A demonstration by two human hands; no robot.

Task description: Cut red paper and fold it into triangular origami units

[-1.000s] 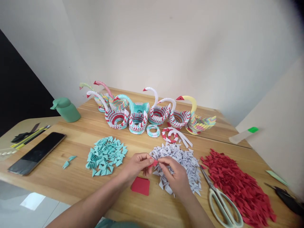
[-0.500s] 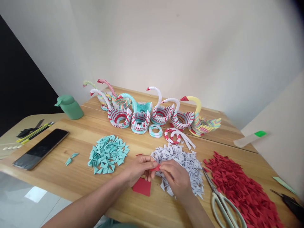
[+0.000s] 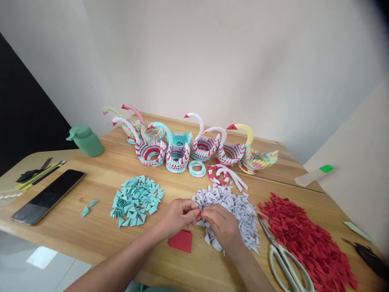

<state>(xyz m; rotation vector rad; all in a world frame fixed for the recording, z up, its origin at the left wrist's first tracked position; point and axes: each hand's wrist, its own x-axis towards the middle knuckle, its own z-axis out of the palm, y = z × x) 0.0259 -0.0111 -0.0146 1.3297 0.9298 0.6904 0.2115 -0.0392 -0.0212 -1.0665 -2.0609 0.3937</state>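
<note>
Between the fingertips of both hands is a small red paper piece [image 3: 199,213], mostly covered by the fingers. My left hand [image 3: 181,215] pinches it from the left, and my right hand [image 3: 221,225] closes on it from the right. Just below my left hand lies a red paper rectangle [image 3: 181,241] on the table. Behind and under my right hand spreads a pile of white folded paper triangles [image 3: 226,198]. A pile of teal folded triangles [image 3: 138,198] lies to the left, and a large red triangle pile [image 3: 306,239] to the right.
Several folded-paper swans [image 3: 178,156] stand along the back, with a teal-white ring [image 3: 197,168] and a red-white ring [image 3: 218,174] before them. Scissors [image 3: 284,257] lie right of my right hand. A phone [image 3: 50,196] and a green jug [image 3: 86,140] are at left.
The view has shifted slightly. Both hands stay together at the same spot, and less of the red paper piece shows between the fingers now.
</note>
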